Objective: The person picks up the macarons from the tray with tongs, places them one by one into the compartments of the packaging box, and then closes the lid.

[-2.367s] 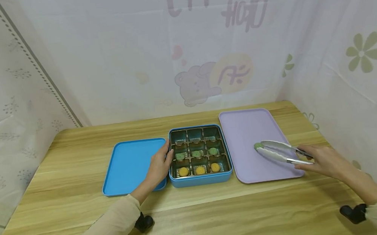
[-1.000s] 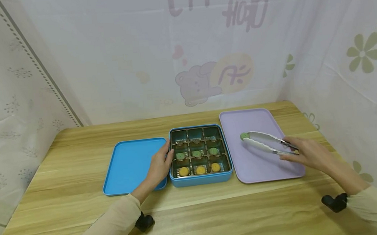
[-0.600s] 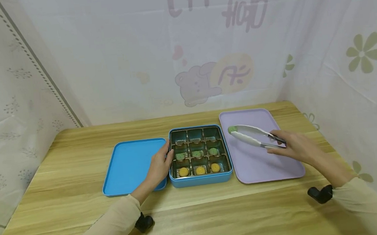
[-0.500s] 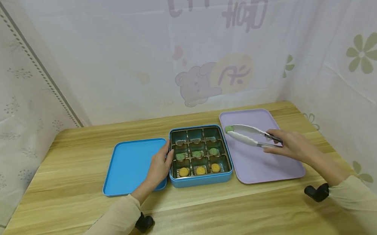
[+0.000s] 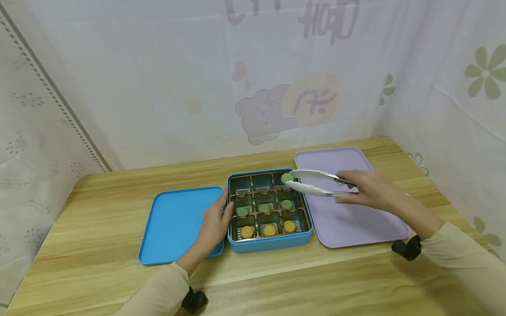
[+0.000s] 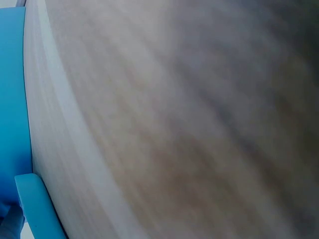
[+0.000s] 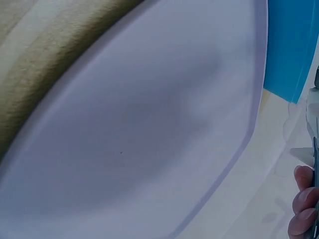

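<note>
My right hand (image 5: 372, 188) grips a pair of metal tongs (image 5: 315, 184) with white tips. Between those tips is a green cookie (image 5: 287, 177), over the back right compartment of a blue box (image 5: 270, 244). A divided tray inside the box bears three green cookies (image 5: 264, 208) in its middle row and three yellow cookies (image 5: 269, 229) in its front row. Its back left and back middle compartments hold nothing. My left hand (image 5: 214, 221) rests against the box's left side with fingers fairly straight. In the right wrist view, curled fingers (image 7: 305, 201) show on the tongs.
A lilac tray (image 5: 350, 220) lies right of the box, under my right hand and the tongs. Left of the box, a blue lid (image 5: 177, 221) lies partly beneath my left hand. The wooden table (image 5: 266, 294) ends at a patterned curtain (image 5: 172, 84) behind and at the sides.
The tongs and the green cookie in them have moved left, from above the lilac tray to over the box's back right compartment. My left hand has stayed by the box.
</note>
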Demonstrator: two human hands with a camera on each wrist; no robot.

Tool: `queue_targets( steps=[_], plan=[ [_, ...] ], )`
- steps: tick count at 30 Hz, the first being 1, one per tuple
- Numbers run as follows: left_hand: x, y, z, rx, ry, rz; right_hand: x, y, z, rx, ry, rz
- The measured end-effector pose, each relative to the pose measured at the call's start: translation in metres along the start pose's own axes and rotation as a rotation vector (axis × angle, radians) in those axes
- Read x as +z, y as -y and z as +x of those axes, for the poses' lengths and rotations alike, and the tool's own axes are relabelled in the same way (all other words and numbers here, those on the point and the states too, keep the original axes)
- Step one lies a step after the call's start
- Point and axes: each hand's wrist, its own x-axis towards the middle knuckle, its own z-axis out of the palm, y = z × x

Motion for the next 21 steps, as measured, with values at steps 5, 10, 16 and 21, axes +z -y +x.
queue_targets(
  steps=[5, 10, 16, 21],
  plan=[
    [0.0, 0.0, 0.0, 0.002, -0.01, 0.002, 0.001, 0.003, 0.005, -0.006, 0.02, -0.038],
    [0.0, 0.0, 0.0, 0.001, -0.011, 0.001, 0.001, 0.005, 0.006, -0.021, 0.029, -0.06],
    [0.001, 0.001, 0.0, -0.001, -0.011, -0.009, -0.001, 0.007, 0.009, -0.05, 0.025, -0.077],
    [0.0, 0.0, 0.001, -0.003, -0.007, -0.016, -0.002, 0.009, 0.012, -0.04, 0.036, -0.094]
  ],
)
